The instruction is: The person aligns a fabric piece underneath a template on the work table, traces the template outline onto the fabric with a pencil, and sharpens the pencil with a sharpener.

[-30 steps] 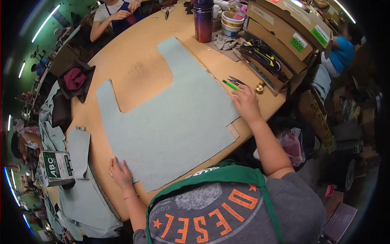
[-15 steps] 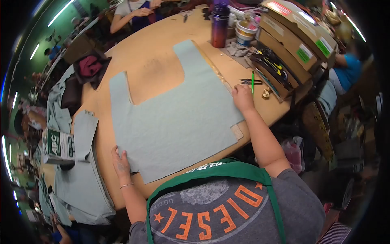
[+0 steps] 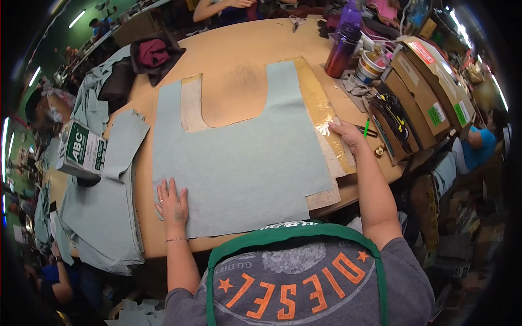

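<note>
A large pale blue-green fabric piece [image 3: 239,168] with a U-shaped cutout lies flat on the table. Under it, a tan, tape-covered pattern board [image 3: 318,103] sticks out along the right side and beside the cutout's left edge. My left hand [image 3: 173,204] rests flat on the fabric's lower left corner with its fingers spread. At the board's right edge, my right hand [image 3: 348,136] pinches the rim, thumb on top and the other fingers partly hidden. Just right of it are a green pen [image 3: 366,127], black snips [image 3: 371,132] and a small brass object [image 3: 379,150].
Stacked fabric pieces [image 3: 103,217] and an ABC box [image 3: 81,149] are at the left. Dark and maroon cloth [image 3: 154,53] sits at the back left. A purple bottle [image 3: 342,51], a white tub [image 3: 371,66] and cardboard boxes [image 3: 416,92] stand at the right. Co-workers surround the table.
The fabric has shifted left relative to the board, which shows much more along the right. My right hand now grips the board's edge, and my left hand lies flatter on the fabric. The view has turned.
</note>
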{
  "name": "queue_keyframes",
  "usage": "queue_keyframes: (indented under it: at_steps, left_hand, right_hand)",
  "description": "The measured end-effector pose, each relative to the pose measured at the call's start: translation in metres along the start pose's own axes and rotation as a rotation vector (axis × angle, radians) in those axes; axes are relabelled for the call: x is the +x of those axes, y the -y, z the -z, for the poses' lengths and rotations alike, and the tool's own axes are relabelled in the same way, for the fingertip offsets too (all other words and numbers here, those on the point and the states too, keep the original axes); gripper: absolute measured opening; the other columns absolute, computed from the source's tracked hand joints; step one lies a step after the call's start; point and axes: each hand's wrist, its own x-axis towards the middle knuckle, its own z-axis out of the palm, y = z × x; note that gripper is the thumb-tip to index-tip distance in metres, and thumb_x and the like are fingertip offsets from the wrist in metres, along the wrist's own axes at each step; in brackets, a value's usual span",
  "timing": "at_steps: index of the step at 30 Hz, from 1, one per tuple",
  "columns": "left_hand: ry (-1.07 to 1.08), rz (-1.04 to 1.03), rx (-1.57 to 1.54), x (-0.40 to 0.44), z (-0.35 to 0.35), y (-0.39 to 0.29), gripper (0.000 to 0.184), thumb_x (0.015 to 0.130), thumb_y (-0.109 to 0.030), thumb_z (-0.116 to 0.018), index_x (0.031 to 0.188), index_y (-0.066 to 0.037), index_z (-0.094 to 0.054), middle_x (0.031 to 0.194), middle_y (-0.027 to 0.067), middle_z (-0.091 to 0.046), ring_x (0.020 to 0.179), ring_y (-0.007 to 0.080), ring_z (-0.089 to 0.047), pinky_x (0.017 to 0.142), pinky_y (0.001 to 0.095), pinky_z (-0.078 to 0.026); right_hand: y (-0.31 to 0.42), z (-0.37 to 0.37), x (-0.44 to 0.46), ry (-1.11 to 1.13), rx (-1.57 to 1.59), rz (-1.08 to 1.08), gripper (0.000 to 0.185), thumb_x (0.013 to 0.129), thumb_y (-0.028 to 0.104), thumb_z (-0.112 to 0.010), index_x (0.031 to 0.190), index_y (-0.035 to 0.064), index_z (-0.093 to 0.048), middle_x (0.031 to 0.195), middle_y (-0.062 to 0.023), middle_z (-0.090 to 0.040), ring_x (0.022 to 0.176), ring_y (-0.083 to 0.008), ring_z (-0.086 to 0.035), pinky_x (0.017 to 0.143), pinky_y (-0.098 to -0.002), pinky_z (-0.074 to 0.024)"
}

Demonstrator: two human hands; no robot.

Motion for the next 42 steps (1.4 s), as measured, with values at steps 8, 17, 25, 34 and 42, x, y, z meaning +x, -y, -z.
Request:
queue_keyframes:
  at_steps: [8, 17, 25, 34, 42]
  left_hand:
    - [0.007, -0.01, -0.006, -0.001, 0.005, 0.002, 0.057, 0.082, -0.043, -0.046, 0.127, -0.011, -0.035, 0.136, 0.0126, -0.025, 0.127, 0.0305, -0.018, 0.092, 0.0618, -0.016]
    - [0.032, -0.023, 0.02, 0.012, 0.004, -0.004, 0.059, 0.079, -0.04, -0.051, 0.127, -0.009, -0.034, 0.136, 0.0143, -0.022, 0.126, 0.0353, -0.017, 0.092, 0.0615, -0.018]
    - [-0.229, -0.481, -0.203, 0.102, 0.001, -0.07, 0.042, 0.076, -0.025, -0.06, 0.109, 0.001, -0.05, 0.114, 0.0201, -0.046, 0.108, 0.0357, -0.041, 0.09, 0.04, -0.035]
    - [-0.034, -0.588, -0.372, 0.18, -0.079, -0.294, 0.038, 0.072, -0.026, -0.065, 0.098, 0.001, -0.057, 0.103, 0.0176, -0.054, 0.095, 0.0349, -0.052, 0.081, 0.039, -0.043]
    - [0.403, -0.524, -0.305, 0.193, -0.072, -0.34, 0.034, 0.075, -0.023, -0.057, 0.098, 0.003, -0.053, 0.095, 0.0262, -0.056, 0.091, 0.0375, -0.054, 0.08, 0.0396, -0.042]
  right_hand:
    - [0.079, 0.033, -0.058, -0.216, -0.074, 0.655, 0.03, 0.082, 0.007, -0.053, 0.11, -0.0028, -0.047, 0.1, -0.0075, -0.056, 0.089, -0.0116, -0.052, 0.08, -0.0226, -0.0396]
    - [0.057, 0.051, -0.088, -0.87, -0.253, 1.11, 0.025, 0.086, 0.009, -0.05, 0.108, -0.0027, -0.047, 0.101, -0.0062, -0.055, 0.092, -0.0127, -0.05, 0.082, -0.0242, -0.0376]
    - [0.012, 0.047, -0.091, -0.922, -0.009, 1.219, 0.018, 0.086, 0.008, -0.05, 0.102, -0.0002, -0.05, 0.099, -0.0031, -0.053, 0.091, -0.0093, -0.046, 0.083, -0.0236, -0.034]
    - [-0.006, 0.055, -0.127, -0.904, -0.008, 1.092, 0.028, 0.084, 0.002, -0.049, 0.111, -0.0037, -0.044, 0.11, -0.0089, -0.05, 0.098, -0.0132, -0.047, 0.087, -0.0263, -0.0351]
    - [-0.023, 0.061, -0.131, -0.906, -0.02, 1.093, 0.03, 0.082, -0.001, -0.049, 0.111, -0.0015, -0.045, 0.112, -0.0104, -0.05, 0.099, -0.0156, -0.047, 0.087, -0.0288, -0.0371]
